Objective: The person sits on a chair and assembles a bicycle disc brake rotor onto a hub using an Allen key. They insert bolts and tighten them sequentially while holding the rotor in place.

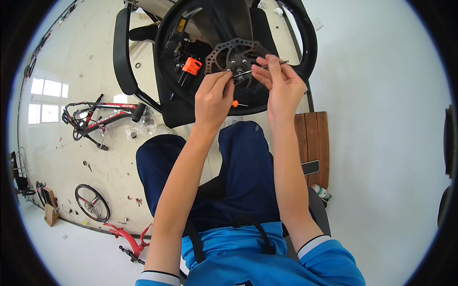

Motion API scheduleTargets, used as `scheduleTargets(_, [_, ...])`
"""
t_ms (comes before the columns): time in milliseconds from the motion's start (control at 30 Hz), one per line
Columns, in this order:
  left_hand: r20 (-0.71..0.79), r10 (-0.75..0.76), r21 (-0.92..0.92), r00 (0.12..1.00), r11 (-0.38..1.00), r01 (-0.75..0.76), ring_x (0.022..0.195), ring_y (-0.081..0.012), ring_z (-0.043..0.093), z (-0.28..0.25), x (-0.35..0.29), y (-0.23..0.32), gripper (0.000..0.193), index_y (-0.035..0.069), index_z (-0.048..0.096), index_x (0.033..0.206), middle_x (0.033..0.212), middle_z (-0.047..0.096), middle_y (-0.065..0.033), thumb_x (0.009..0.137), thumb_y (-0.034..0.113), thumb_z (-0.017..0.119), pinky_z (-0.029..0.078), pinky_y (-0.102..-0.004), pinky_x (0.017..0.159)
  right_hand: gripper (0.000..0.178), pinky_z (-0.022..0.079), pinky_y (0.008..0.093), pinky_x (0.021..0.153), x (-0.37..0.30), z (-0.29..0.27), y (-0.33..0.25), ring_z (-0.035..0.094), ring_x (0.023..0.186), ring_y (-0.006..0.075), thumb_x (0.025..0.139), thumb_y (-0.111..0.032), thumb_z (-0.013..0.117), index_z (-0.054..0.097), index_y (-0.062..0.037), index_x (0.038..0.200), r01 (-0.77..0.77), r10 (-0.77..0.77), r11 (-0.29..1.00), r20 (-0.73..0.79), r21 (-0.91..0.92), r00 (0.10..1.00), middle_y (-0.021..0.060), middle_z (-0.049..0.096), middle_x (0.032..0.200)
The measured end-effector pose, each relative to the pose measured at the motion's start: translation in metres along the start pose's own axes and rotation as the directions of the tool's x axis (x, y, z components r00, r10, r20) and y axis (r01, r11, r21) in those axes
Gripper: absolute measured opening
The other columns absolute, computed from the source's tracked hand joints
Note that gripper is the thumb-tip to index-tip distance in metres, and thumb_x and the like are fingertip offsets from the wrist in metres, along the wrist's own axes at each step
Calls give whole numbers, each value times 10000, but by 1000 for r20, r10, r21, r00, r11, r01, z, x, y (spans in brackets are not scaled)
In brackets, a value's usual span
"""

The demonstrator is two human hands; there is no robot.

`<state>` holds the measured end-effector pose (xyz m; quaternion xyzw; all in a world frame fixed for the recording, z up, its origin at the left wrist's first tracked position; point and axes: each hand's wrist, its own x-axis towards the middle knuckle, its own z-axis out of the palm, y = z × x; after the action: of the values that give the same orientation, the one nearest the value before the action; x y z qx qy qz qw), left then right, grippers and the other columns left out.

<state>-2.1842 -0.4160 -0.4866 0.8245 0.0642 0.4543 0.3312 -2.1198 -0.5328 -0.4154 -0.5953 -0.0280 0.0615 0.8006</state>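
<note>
At 9 o'clock in the head view, a red and black bicycle frame (98,117) lies on the floor (76,57). At 8 o'clock lie a loose wheel (92,203) and a small red frame (128,237). These parts sit well apart from the work.

The black wheel (309,45) stands at 12 o'clock, in front of the seated person's knees. Its brake disc (228,53) faces the camera. An orange tool (192,66) rests inside the wheel, at 9 o'clock from the disc.

The left hand (213,97) has a narrow grip. Thumb and forefinger pinch the near end of a thin metal rod (245,72) just beside the disc hub. Whether the rod is a hex key or a bare axle cannot be told.

The right hand (282,86) also has a narrow grip. Its fingertips close on the same rod further along, at 3 o'clock from the hub.

Likely faults:
- The rod slips. Cause: both grips are fingertip pinches only.
- The fingers meet the disc rim. Cause: both hands work touching or just beside its perforated edge.
- The wheel rolls or tips. Cause: neither hand steadies it, and what supports it cannot be seen.
- A small orange-tipped part (235,103) below the left hand drops out of reach. Cause: it sits loose at the rim.
</note>
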Motion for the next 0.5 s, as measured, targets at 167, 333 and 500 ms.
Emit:
scheduleTargets(167, [28,-78,28,997,997,78,741,-248,701,2,4,6,165,-25,712,962,883,693,-117,801,-57,734,556,-311,676,293,623,298,708,34,7,-13,746,791,233,975,-167,660,663,115,1055,37,-13,985,140,-169,990,192,728,940])
scheduleTargets(333, [41,-303,-71,952,949,306,703,-301,651,5,10,13,70,-31,690,893,805,643,-135,829,-9,708,530,-369,647,264,607,276,625,58,37,-23,749,705,219,955,-158,674,683,106,963,239,-72,865,361,-442,930,167,738,840])
scheduleTargets(500, [36,-313,-46,949,948,315,678,-304,651,7,10,11,62,-35,676,869,802,641,-141,819,-16,707,524,-370,632,248,568,247,553,64,56,-26,737,625,182,933,-166,673,693,76,885,431,-117,669,487,-605,866,121,718,722])
